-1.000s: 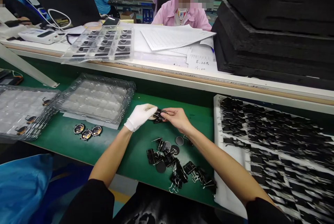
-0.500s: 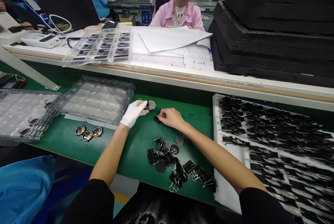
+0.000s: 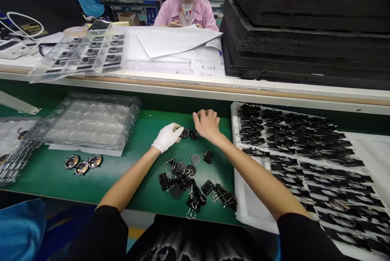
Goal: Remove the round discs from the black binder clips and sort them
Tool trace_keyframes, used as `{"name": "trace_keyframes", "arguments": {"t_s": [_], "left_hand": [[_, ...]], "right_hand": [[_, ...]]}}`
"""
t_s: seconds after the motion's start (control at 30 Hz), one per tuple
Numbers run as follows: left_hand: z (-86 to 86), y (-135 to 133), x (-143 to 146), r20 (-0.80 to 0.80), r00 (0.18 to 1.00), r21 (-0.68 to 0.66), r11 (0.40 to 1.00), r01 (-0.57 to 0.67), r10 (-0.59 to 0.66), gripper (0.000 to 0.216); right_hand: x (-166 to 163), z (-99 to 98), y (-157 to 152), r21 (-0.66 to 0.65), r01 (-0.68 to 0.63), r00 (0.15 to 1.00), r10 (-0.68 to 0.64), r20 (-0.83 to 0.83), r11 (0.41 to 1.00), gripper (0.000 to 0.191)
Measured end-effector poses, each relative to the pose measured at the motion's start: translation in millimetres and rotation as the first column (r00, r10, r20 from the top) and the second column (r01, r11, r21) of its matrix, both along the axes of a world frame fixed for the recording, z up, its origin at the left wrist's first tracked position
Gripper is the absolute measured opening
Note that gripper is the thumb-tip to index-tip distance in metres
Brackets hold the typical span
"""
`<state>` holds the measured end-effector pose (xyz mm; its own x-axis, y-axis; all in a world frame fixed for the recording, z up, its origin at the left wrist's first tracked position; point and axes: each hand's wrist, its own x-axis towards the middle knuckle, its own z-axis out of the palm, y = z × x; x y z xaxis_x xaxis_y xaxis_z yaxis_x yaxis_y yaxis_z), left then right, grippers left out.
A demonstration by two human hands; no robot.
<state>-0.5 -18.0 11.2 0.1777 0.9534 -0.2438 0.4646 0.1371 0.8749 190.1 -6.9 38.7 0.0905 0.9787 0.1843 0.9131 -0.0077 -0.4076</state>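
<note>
My gloved left hand (image 3: 166,137) pinches a small dark round disc (image 3: 184,132) just above the green mat (image 3: 143,180). My bare right hand (image 3: 207,123) hovers beside it, fingers loosely spread and holding nothing. A single black binder clip (image 3: 194,135) lies on the mat between the two hands. Closer to me lie a heap of black binder clips (image 3: 195,191) and a couple of loose grey discs (image 3: 195,158). To the right of my right hand, a white tray (image 3: 243,202) carries rows of binder clips.
Stacked clear blister trays (image 3: 88,121) sit at the left, with three shiny round parts (image 3: 82,164) in front. The raised shelf holds papers (image 3: 176,39), a clear parts tray (image 3: 82,52) and a black foam stack (image 3: 304,21). A person in pink (image 3: 183,12) sits opposite.
The hands have come apart: the left keeps the disc, while the right has let go of the binder clip onto the mat and moved up and to the right. My view swung right.
</note>
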Motion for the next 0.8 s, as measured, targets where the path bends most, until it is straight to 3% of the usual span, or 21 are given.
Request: {"name": "trace_keyframes", "arguments": {"t_s": [0.07,0.2,0.33,0.5,0.6,0.8], "left_hand": [[1.1,-2,0,-0.165,0.986,0.091,0.996,0.02,-0.005,0.033],[-0.1,-10,-10,-0.493,0.869,0.335,0.933,0.133,0.053,0.044],[0.1,-10,-21,-0.632,0.771,0.31,0.885,0.347,-0.081,0.066],[1.9,5,-32,-0.773,0.613,0.275,0.784,0.557,-0.165,0.049],[-3.7,9,-31,-0.757,0.626,0.312,0.74,0.596,-0.185,0.045],[-17.8,-1,-16,-0.718,0.683,0.393,0.731,0.559,-0.136,0.049]], "right_hand": [[-12,-9.4,10,-0.012,-0.081,0.996,0.08,-0.043,0.997,0.051],[-22,-29.3,25,-0.085,-0.144,0.988,0.139,-0.063,0.986,0.053],[-16,-43.0,28,-0.11,-0.091,0.987,0.074,-0.146,0.99,0.056],[-10,-52.1,28,-0.044,0.003,0.998,-0.005,-0.056,0.999,0.054],[-10,-55.2,27,-0.014,0.063,0.998,-0.063,-0.02,0.998,0.053],[-9,-58.2,26,-0.01,0.104,0.994,-0.104,-0.039,0.995,0.054]]}}
